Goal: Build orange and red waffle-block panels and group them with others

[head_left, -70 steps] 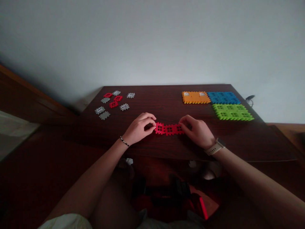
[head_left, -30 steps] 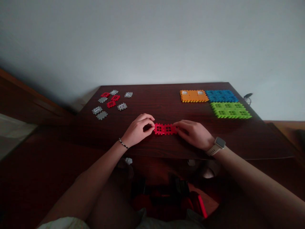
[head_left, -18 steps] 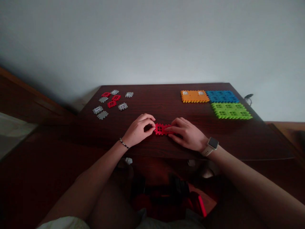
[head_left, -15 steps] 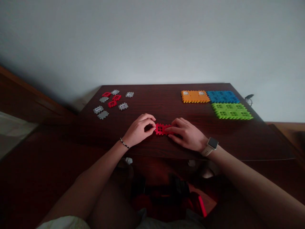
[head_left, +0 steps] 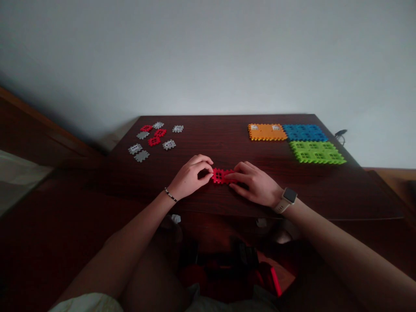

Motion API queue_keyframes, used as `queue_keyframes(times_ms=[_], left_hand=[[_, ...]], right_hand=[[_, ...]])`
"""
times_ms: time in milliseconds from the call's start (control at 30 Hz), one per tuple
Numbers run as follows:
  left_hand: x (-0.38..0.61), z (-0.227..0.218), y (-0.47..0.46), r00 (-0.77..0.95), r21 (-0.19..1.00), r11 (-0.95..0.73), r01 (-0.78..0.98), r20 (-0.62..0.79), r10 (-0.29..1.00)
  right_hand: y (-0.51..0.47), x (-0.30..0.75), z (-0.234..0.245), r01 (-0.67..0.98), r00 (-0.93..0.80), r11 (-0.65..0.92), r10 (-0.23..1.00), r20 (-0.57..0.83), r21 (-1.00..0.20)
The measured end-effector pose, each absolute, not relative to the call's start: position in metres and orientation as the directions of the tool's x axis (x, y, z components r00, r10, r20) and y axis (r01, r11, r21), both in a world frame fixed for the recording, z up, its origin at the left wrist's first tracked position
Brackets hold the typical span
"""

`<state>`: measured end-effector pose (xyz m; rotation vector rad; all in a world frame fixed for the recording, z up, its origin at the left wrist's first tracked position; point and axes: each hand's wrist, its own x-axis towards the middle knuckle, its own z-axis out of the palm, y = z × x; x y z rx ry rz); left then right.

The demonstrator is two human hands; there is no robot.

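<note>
Two hands pinch the red strip (head_left: 219, 176) near the front edge of the desk (head_left: 227, 141), the left hand (head_left: 190, 177) and right hand (head_left: 256, 184) closed on it; the right fingers (head_left: 235, 177) now cover more of it than earlier. Gray tiles (head_left: 141, 156) and red tiles (head_left: 154, 141) lie toward the far left corner, the orange panel (head_left: 267, 132), blue panel (head_left: 304, 133) and green panel (head_left: 316, 152) toward the far right.

My left hand (head_left: 190, 177) and right hand (head_left: 255, 184) are held palm-down at centre, fingers flexed inward, fingertips opposed and closely spaced. My left forearm (head_left: 130, 234) and right forearm (head_left: 338, 236) converge forward from the lower corners of view.
</note>
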<state>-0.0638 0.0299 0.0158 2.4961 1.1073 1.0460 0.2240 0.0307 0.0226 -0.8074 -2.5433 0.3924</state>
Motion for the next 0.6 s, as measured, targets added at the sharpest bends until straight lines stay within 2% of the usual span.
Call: queue_keyframes(times_ms=[600], left_hand=[[-0.0667,0.0148,0.0324,0.468,0.447,-0.700,0.557,0.528,0.709]], right_hand=[[0.0326,0.2212,0.0190,0.449,-0.742,0.794,0.587,0.323,-0.411]])
